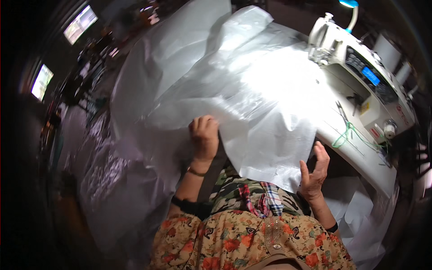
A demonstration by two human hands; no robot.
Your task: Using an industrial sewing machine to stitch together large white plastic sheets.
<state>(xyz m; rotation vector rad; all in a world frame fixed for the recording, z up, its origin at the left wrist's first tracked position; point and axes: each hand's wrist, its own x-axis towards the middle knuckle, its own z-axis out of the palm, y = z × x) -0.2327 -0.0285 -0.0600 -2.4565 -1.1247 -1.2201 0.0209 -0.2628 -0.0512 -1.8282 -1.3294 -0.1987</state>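
Note:
A large sheet of whitish translucent plastic (193, 85) spreads over the sewing table and hangs down over my lap. My left hand (204, 137) is closed on an edge of the sheet, its fingers curled and partly hidden. To the right, my right hand (315, 173) has thumb and fingers apart, beside the sheet's lower corner, with nothing between them. A white sewing machine (360, 81) with a lit blue display stands at the right, and its lamp glare washes out the sheet near the needle.
On the white table edge (373, 175) lie dark scissors or snips (343, 112) and tangled green thread (345, 137). More plastic sheeting (108, 189) is heaped at the left, and another piece (348, 202) hangs below the table at the right. A lamp (353, 15) rises behind the machine.

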